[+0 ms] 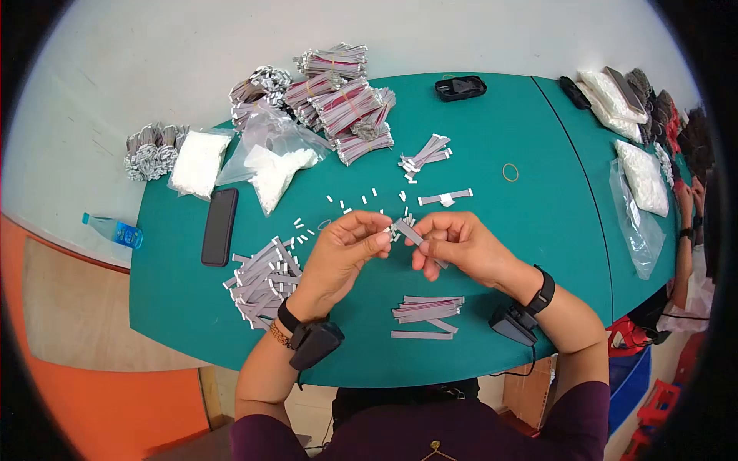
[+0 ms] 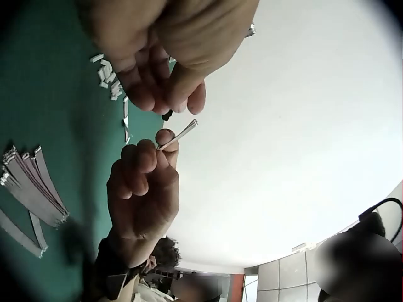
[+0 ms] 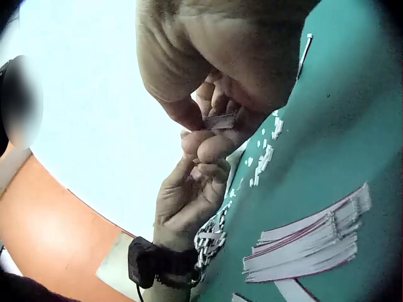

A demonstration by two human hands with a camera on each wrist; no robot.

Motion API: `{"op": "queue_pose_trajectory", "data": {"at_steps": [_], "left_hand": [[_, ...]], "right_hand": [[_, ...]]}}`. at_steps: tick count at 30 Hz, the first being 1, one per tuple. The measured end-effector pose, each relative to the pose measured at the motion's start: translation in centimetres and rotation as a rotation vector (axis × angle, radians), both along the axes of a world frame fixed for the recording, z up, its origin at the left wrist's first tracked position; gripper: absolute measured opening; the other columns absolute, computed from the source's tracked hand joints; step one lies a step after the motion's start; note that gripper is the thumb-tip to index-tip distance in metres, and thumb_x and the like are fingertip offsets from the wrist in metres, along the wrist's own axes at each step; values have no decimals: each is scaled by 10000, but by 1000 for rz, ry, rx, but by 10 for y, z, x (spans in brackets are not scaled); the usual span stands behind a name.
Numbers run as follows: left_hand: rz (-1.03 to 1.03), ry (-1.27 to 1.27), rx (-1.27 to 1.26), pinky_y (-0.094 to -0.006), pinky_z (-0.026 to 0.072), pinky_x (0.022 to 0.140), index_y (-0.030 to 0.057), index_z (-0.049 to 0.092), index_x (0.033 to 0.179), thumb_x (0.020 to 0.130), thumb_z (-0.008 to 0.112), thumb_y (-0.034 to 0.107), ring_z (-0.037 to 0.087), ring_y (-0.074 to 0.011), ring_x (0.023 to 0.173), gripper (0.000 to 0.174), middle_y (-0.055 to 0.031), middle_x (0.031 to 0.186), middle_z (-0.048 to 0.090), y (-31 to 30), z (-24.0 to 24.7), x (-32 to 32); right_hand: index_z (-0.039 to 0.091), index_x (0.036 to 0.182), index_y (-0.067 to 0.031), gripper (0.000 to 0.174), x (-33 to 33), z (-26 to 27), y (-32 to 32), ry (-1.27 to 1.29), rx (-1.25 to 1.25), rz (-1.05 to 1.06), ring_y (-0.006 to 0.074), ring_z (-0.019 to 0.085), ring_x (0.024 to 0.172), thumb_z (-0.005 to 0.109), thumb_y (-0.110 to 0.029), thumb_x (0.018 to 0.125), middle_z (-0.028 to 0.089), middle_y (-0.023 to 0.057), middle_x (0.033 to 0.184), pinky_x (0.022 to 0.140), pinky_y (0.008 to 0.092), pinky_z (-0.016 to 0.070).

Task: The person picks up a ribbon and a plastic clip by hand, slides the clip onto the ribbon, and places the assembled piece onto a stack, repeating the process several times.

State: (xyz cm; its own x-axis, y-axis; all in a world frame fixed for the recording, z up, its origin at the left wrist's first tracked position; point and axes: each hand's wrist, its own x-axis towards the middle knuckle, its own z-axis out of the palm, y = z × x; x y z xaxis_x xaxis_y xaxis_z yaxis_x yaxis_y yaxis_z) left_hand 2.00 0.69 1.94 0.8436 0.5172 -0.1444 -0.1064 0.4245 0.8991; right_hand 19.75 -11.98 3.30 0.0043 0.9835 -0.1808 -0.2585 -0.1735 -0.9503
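Observation:
My right hand (image 1: 465, 244) pinches a short grey flat ribbon cable (image 1: 409, 232) between thumb and forefinger, its free end pointing toward the left hand. In the left wrist view, that ribbon cable (image 2: 182, 134) sticks up from the right fingertips. My left hand (image 1: 350, 250) has thumb and forefinger pressed together just left of the cable end, pinching a small white connector (image 1: 389, 231) mostly hidden by the fingertips. Below the hands lies a small stack of ribbon cables (image 1: 427, 309). Loose white connectors (image 1: 344, 204) are scattered on the table beyond the fingers.
A heap of cables with white ends (image 1: 265, 284) lies left, beside a phone (image 1: 220, 227). Bags of white parts (image 1: 201, 163) and bundled cables (image 1: 346, 107) stand behind. Farther off are a cable pile (image 1: 425, 157), a rubber band (image 1: 510, 172) and a black case (image 1: 461, 87).

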Motion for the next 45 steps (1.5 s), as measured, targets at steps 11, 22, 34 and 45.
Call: {"op": "queue_pose_trajectory", "data": {"at_steps": [11, 22, 34, 45], "left_hand": [[20, 55, 66, -244, 455, 771, 0, 614, 999, 848, 614, 41, 571, -114, 832, 156, -47, 924, 624, -7, -6, -4], [66, 44, 217, -231, 468, 783, 6, 628, 977, 818, 660, 29, 584, -98, 879, 164, -33, 939, 617, -17, -6, -2], [95, 38, 370, -232, 478, 773, -16, 636, 914, 822, 639, -4, 587, -110, 857, 93, -57, 946, 601, -21, -7, -1], [93, 17, 402, -264, 501, 749, -21, 649, 886, 827, 640, 26, 596, -137, 833, 76, -77, 905, 600, -22, -10, 0]], "right_hand": [[648, 940, -9, 257, -11, -5, -1, -58, 6, -136, 46, 413, 582, 512, -227, 939, 543, -13, 679, 533, 196, 346], [629, 893, 0, 222, -17, -13, -2, -23, 46, -141, 83, 589, 669, 537, -198, 931, 647, 50, 759, 619, 214, 485], [629, 903, 23, 190, -28, -17, -6, -115, 54, -133, 75, 597, 714, 548, -148, 921, 649, 45, 790, 625, 211, 485], [638, 904, 25, 150, -31, -20, -8, -184, 102, -155, 73, 598, 695, 562, -104, 905, 649, 43, 769, 595, 208, 481]]}}
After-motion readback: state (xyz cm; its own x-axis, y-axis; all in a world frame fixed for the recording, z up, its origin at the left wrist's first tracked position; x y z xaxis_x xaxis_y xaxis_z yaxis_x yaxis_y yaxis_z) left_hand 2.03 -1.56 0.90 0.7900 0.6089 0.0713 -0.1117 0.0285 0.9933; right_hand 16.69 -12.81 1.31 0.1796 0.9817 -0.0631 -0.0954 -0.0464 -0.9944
